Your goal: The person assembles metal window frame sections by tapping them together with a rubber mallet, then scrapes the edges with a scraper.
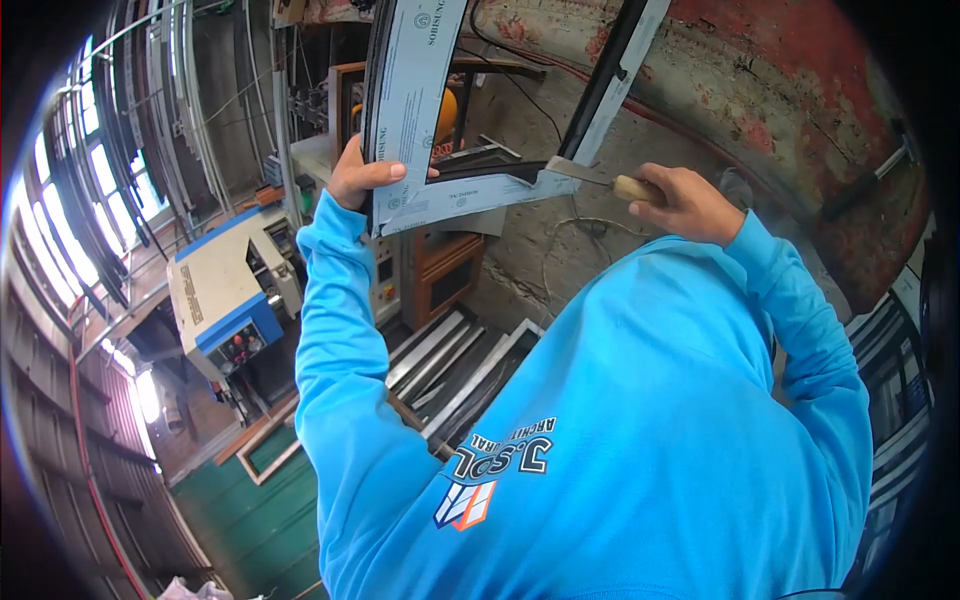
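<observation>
My left hand point(368, 175) grips the lower left corner of a window frame point(408, 110), its thumb lying over the printed protective film. The frame has dark inner edges and pale blue-grey film on its faces. In my right hand point(680, 203) is a scraper point(632, 187) with a light wooden handle. Its flat metal blade lies at the frame's lower right corner, where the film looks lifted. The fingers of my right hand are wrapped round the handle.
A beige and blue machine point(215, 275) stands at the left. Metal profiles point(440, 365) lie in a rack below the frame. Behind are cables and a worn red and grey surface point(760, 110). Long profiles point(180, 120) hang at the upper left.
</observation>
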Demonstrator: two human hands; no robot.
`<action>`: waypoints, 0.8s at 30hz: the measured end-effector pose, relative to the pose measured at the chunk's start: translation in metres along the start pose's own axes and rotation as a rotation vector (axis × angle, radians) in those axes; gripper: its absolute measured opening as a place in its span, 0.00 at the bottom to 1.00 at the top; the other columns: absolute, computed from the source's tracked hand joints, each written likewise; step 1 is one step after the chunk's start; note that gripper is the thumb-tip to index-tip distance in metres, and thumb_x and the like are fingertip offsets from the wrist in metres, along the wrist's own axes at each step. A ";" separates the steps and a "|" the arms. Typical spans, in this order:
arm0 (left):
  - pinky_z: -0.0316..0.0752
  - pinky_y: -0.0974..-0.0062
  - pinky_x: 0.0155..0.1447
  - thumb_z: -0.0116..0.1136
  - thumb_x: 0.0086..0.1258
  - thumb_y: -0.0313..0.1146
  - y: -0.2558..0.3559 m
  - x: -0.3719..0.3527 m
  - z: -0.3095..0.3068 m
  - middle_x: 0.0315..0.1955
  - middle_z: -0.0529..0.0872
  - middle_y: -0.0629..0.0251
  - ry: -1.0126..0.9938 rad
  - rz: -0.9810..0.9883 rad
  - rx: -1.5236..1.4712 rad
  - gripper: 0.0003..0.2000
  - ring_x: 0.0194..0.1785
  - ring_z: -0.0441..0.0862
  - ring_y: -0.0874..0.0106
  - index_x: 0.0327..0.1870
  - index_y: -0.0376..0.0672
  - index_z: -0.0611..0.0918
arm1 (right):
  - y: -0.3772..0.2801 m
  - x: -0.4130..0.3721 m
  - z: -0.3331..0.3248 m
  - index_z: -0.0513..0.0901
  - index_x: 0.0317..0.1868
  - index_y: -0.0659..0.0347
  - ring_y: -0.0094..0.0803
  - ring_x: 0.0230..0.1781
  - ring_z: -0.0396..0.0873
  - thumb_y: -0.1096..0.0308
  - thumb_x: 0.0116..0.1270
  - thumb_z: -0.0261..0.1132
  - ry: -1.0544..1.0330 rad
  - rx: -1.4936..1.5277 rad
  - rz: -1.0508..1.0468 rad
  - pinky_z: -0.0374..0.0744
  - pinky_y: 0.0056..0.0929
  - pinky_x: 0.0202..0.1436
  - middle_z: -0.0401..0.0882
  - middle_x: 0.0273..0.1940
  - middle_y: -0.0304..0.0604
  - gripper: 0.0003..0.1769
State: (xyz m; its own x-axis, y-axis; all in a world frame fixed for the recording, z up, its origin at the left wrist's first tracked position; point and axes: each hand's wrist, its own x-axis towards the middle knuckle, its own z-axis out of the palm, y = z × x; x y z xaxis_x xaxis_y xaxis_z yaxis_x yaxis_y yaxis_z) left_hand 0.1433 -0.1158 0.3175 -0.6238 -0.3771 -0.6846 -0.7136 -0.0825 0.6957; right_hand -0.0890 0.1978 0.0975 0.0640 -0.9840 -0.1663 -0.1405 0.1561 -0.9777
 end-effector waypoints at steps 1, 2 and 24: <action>0.85 0.60 0.56 0.74 0.52 0.44 0.000 -0.001 0.000 0.45 0.87 0.45 0.003 0.001 -0.003 0.37 0.49 0.88 0.57 0.60 0.29 0.75 | -0.011 0.000 -0.001 0.79 0.50 0.67 0.57 0.41 0.83 0.56 0.67 0.68 0.005 -0.001 0.000 0.78 0.49 0.43 0.84 0.38 0.59 0.22; 0.85 0.60 0.56 0.74 0.52 0.44 0.001 -0.001 0.000 0.45 0.87 0.45 0.000 0.005 -0.003 0.37 0.49 0.88 0.57 0.60 0.29 0.75 | -0.022 0.001 -0.001 0.79 0.52 0.66 0.57 0.41 0.83 0.57 0.68 0.68 0.034 -0.005 -0.075 0.78 0.49 0.44 0.84 0.39 0.59 0.22; 0.85 0.68 0.53 0.41 0.64 0.79 0.010 -0.012 0.039 0.49 0.86 0.48 0.171 0.063 0.126 0.51 0.50 0.88 0.62 0.64 0.31 0.76 | -0.060 0.051 0.037 0.71 0.74 0.44 0.44 0.42 0.86 0.53 0.74 0.62 0.019 -0.027 -0.415 0.84 0.42 0.46 0.86 0.50 0.50 0.30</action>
State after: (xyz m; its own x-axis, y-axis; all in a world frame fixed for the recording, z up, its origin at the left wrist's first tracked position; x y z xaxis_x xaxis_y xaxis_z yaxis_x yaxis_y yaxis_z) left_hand 0.1311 -0.0761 0.3241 -0.6128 -0.5300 -0.5861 -0.7159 0.0583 0.6958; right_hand -0.0413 0.1418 0.1427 0.1028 -0.9644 0.2438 -0.1320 -0.2561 -0.9576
